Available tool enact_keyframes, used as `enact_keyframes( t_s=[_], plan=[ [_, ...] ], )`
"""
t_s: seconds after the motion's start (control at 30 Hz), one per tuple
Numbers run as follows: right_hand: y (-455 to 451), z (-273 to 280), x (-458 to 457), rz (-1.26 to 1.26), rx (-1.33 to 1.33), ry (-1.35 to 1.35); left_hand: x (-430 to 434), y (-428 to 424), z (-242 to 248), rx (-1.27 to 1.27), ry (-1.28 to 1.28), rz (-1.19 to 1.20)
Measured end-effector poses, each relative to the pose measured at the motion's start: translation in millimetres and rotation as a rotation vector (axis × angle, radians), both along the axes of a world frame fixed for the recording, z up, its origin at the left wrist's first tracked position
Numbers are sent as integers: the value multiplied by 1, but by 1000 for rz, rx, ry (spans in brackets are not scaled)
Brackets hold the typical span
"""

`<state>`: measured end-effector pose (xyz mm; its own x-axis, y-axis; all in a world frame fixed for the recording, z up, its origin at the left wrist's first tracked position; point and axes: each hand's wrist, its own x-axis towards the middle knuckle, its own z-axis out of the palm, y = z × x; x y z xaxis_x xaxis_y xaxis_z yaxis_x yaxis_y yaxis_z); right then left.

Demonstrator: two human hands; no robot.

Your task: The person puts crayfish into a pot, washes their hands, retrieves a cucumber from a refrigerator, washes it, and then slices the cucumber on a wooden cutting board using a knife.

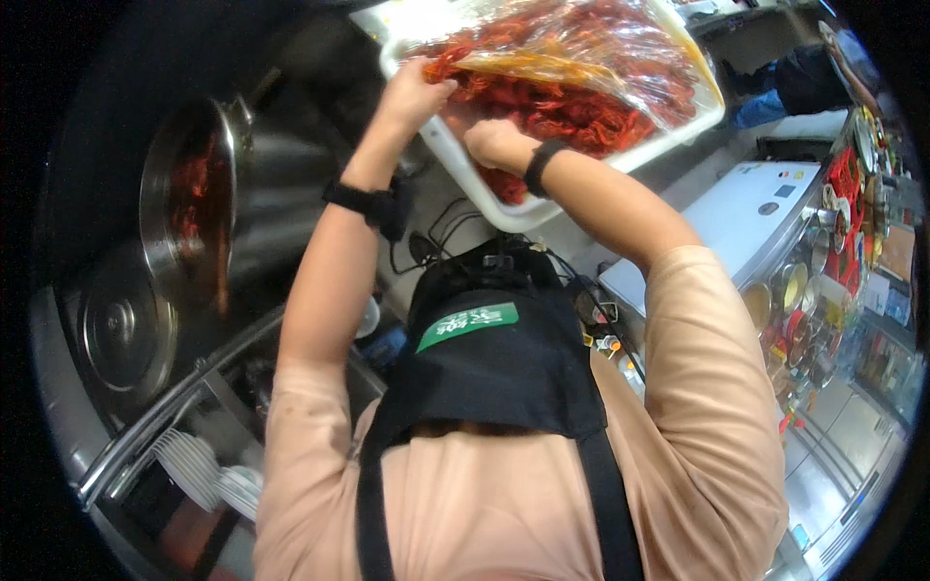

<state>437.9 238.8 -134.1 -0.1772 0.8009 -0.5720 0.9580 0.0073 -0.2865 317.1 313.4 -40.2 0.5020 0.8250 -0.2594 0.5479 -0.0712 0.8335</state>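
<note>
A white plastic tub (465, 163) at the top holds many red crayfish (581, 120), partly covered by crumpled clear plastic film (559, 43). The film's near edge is folded back, with orange sauce along the fold. At the tub's left side, my left hand (414, 94) pinches the film's edge close to some crayfish. My right hand (498, 141) is curled low over the tub's near left corner. Its fingertips are hidden, so whether it grips anything does not show. Both wrists wear black bands.
A large steel pot (280, 192) with reddish contents stands left, near a round lid (120, 330). White plates (185, 465) sit on a lower shelf. At right are a white-topped unit (748, 203) and a counter crowded with bowls (792, 283). Another person (806, 76) stands at upper right.
</note>
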Motion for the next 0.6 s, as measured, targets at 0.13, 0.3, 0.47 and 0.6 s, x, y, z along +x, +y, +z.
enact_keyframes(
  t_s=[0.13,0.3,0.47,0.6],
  plan=[
    [6,7,16,-52,-37,89,-5,-2,-3,-14,-71,-24],
    [2,54,73,-259,127,429,-3,-13,-9,-34,-116,-136],
    [-38,108,134,-641,50,727,34,-53,-8,105,453,-884],
    [-53,108,156,-594,102,691,62,-92,-58,83,699,-1212]
  ],
)
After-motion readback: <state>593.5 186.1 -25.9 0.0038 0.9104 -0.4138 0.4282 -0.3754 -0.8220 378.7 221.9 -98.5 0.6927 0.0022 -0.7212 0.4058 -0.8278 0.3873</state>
